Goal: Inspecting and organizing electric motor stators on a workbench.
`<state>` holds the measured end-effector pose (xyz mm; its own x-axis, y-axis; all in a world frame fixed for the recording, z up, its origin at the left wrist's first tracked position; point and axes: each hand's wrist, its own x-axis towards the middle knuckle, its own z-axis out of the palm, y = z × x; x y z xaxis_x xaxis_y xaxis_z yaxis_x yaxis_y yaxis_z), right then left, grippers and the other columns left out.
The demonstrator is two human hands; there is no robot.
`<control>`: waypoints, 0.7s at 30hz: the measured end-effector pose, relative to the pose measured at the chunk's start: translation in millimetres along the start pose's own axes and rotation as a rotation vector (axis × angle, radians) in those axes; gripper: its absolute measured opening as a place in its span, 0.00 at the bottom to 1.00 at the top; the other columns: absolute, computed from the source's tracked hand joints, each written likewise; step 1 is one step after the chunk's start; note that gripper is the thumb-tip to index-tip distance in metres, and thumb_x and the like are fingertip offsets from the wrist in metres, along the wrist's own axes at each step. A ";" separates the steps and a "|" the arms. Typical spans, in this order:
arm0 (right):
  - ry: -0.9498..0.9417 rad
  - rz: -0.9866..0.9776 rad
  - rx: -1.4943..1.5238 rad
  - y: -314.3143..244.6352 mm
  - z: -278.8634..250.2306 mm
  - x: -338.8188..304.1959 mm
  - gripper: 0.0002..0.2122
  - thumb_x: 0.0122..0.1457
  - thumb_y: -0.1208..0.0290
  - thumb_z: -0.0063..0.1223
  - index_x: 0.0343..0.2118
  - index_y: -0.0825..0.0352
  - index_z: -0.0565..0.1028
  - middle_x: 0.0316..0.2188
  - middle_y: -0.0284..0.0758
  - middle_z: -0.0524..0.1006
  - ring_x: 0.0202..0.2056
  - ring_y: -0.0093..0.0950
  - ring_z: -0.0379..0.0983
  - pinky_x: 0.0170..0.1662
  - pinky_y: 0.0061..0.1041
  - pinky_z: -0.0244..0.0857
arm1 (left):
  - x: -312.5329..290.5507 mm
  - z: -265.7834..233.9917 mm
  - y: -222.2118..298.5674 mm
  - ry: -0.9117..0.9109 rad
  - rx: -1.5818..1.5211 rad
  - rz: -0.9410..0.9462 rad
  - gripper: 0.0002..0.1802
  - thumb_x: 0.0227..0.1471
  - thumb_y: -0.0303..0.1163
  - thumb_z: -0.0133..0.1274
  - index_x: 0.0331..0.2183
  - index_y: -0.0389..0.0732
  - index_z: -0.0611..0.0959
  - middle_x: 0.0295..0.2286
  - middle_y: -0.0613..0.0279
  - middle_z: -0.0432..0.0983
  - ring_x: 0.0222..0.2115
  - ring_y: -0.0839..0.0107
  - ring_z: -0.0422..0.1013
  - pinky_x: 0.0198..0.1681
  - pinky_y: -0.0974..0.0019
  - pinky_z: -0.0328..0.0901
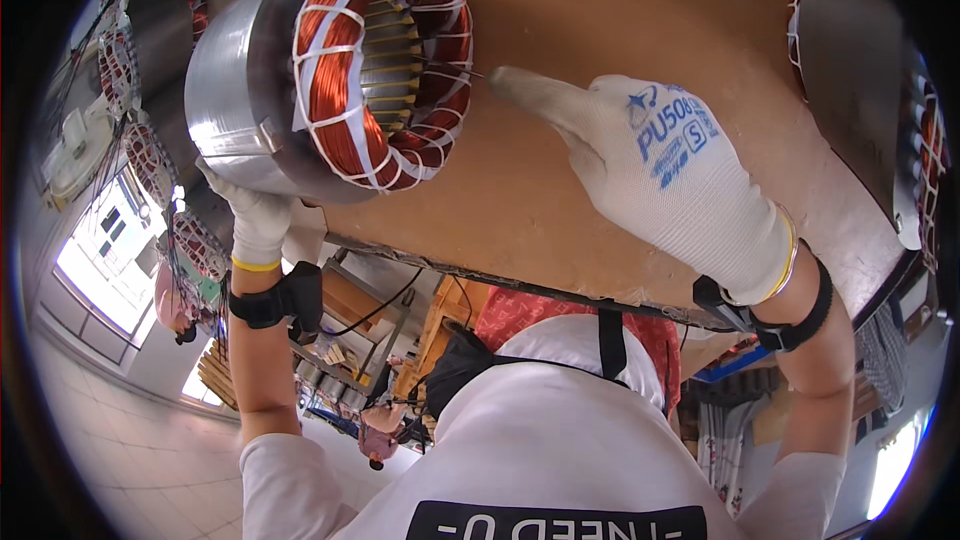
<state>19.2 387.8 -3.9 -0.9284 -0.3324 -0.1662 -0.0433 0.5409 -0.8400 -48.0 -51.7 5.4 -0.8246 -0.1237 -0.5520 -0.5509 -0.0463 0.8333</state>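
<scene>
A motor stator [237, 90] lies on its side on the brown tabletop at the upper left, its round opening turned to the right. A ring of copper windings [335, 70], laced with white cord, circles that opening. Against the stator's near lower side rests my left hand [262, 220] in a white glove, gripping the metal body; its fingers are mostly hidden beneath. My right hand [640, 155], gloved too, is closed in a pinch with its index finger stretched toward the windings. From its fingertip a thin dark needle-like piece [478, 74] reaches toward the coil. The thumb is hidden.
Other wound stators stand at the left [150, 160] and right [850, 70] edges of the brown tabletop [560, 0]. The table's near edge [480, 278] passes in front of my body. Two people are in the background, near shelving [365, 315].
</scene>
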 end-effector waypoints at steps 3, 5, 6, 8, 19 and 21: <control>-0.002 -0.015 -0.021 -3.4 -5.5 7.0 0.18 0.59 0.73 0.49 0.53 0.55 0.74 0.24 0.42 0.76 0.29 0.40 0.75 0.34 0.36 0.69 | 6.7 -24.9 0.0 -0.109 0.174 0.085 0.45 0.56 0.71 0.31 0.64 0.50 0.55 0.58 0.56 0.61 0.58 0.62 0.60 0.64 0.52 0.52; -0.018 -0.011 -0.022 -9.0 -5.9 3.8 0.18 0.59 0.73 0.49 0.53 0.55 0.74 0.25 0.42 0.76 0.30 0.40 0.75 0.35 0.36 0.69 | 7.3 -26.5 -5.9 -0.057 0.441 0.305 0.44 0.58 0.69 0.31 0.64 0.50 0.54 0.58 0.56 0.61 0.58 0.62 0.59 0.65 0.52 0.51; -0.007 -0.026 -0.027 -11.3 -5.3 3.1 0.18 0.59 0.74 0.48 0.53 0.55 0.74 0.25 0.42 0.77 0.30 0.40 0.75 0.35 0.36 0.69 | 3.7 -27.7 -6.4 -0.006 0.704 0.526 0.42 0.59 0.68 0.30 0.64 0.50 0.52 0.58 0.55 0.61 0.58 0.62 0.59 0.65 0.52 0.49; 0.011 -0.026 -0.055 -5.6 -4.0 3.0 0.18 0.59 0.74 0.48 0.53 0.55 0.74 0.26 0.42 0.77 0.30 0.40 0.75 0.35 0.36 0.69 | -6.3 43.4 5.0 0.001 0.294 0.280 0.42 0.60 0.67 0.30 0.64 0.49 0.55 0.59 0.57 0.60 0.59 0.62 0.58 0.65 0.52 0.48; 0.050 0.241 -0.189 -10.6 -23.1 -133.5 0.21 0.58 0.73 0.49 0.56 0.58 0.71 0.29 0.41 0.77 0.30 0.40 0.75 0.34 0.37 0.71 | -10.5 54.1 -17.6 -0.020 0.226 0.168 0.44 0.60 0.68 0.29 0.64 0.46 0.59 0.59 0.60 0.61 0.58 0.63 0.58 0.63 0.58 0.51; 0.190 0.312 -0.340 1.8 -22.6 -169.8 0.21 0.58 0.71 0.50 0.56 0.59 0.71 0.32 0.44 0.77 0.33 0.42 0.75 0.38 0.40 0.70 | 22.9 -32.0 -45.5 -0.080 0.424 0.218 0.42 0.61 0.67 0.29 0.60 0.41 0.65 0.52 0.63 0.68 0.49 0.69 0.65 0.56 0.63 0.59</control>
<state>168.5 462.7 34.5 -0.9657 0.0145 -0.2591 0.1584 0.8238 -0.5442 -37.7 -84.1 -44.2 -0.9250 -0.0081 -0.3800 -0.3540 0.3823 0.8535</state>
